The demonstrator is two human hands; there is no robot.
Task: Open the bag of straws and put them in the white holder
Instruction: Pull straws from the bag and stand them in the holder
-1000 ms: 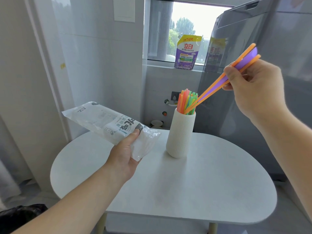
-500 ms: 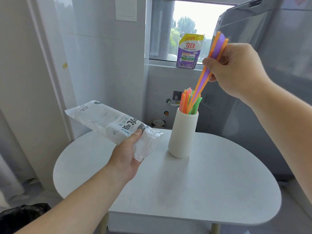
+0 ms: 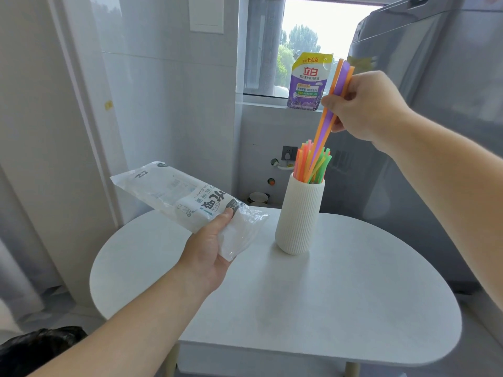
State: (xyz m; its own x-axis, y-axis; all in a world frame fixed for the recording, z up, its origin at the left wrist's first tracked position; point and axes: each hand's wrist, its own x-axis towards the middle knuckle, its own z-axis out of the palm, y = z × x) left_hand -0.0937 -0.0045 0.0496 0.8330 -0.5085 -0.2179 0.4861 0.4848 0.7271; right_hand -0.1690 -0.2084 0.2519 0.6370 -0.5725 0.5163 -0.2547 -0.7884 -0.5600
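Item: white holder (image 3: 299, 216), upright on the tabletop (image 3: 340, 295), already stocked with orange, green and yellow straws (image 3: 313, 164). Status: bag opened; filling judged nearly complete.

Right hand (image 3: 364, 107), above and right of the holder: grip clenched on three straws (image 3: 337, 85), two orange and one purple, lower ends entering the holder's mouth; release remains.

Left hand (image 3: 209, 251), left of the holder: grip closed on the bag (image 3: 177, 197), which looks empty, though not certainly.

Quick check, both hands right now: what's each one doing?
Left hand: closed on the straw bag, held above the table.
Right hand: closed on orange and purple straws, lower ends entering the white holder.
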